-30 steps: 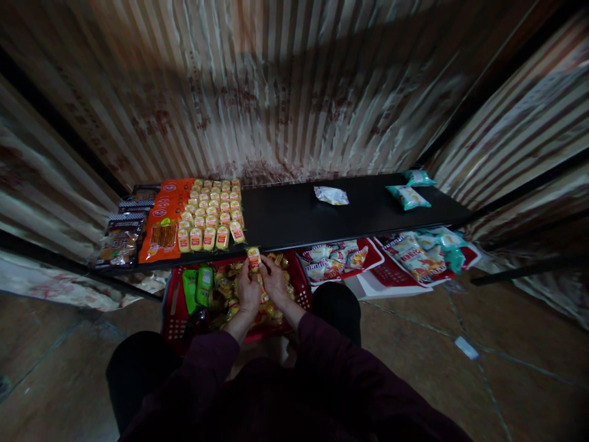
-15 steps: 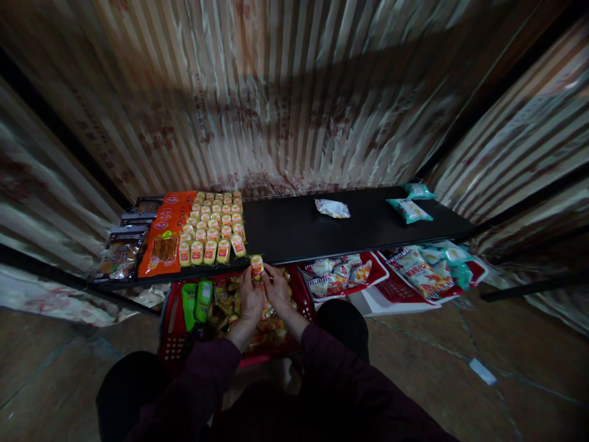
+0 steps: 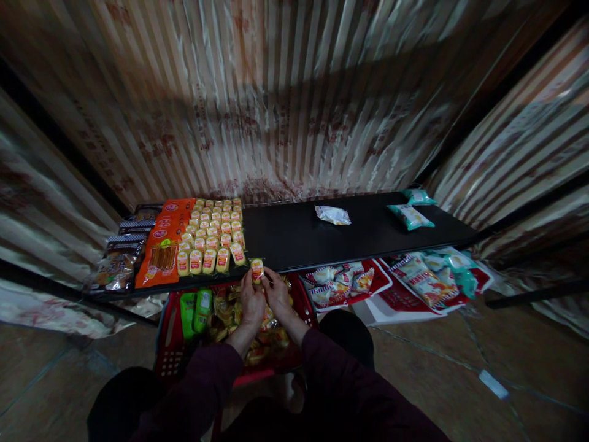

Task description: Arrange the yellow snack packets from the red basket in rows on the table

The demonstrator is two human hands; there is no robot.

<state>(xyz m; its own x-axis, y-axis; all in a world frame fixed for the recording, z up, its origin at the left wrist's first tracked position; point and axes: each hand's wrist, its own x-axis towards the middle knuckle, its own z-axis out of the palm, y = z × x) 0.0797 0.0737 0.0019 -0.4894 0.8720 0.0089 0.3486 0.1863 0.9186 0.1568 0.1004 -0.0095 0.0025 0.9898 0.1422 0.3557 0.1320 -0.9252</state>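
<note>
Between my two hands is a small wrapped snack cake [image 3: 257,270], yellow with a red and white label, held upright at the front edge of the black shelf [image 3: 285,230]. My left hand [image 3: 253,301] grips its left side, and my right hand [image 3: 276,293] pinches it from the right. Just left of it on the shelf stand rows of matching snack cakes [image 3: 209,260]. Below my hands, a red basket [image 3: 171,344] holds many loose packs in clear wrappers and green packets [image 3: 196,312]; my hands and forearms hide part of it.
Orange snack bags [image 3: 162,253] and dark packets [image 3: 115,264] lie at the shelf's left end. A white packet [image 3: 332,215] lies mid-shelf; teal packets [image 3: 411,217] lie at the right. Red baskets of bagged snacks [image 3: 340,285] sit below the shelf on the right. Striped plastic sheeting hangs behind.
The view has shifted slightly, so the shelf sits a little lower in the picture. Both hands keep hold of the snack cake at the shelf's edge, almost in the same place.
</note>
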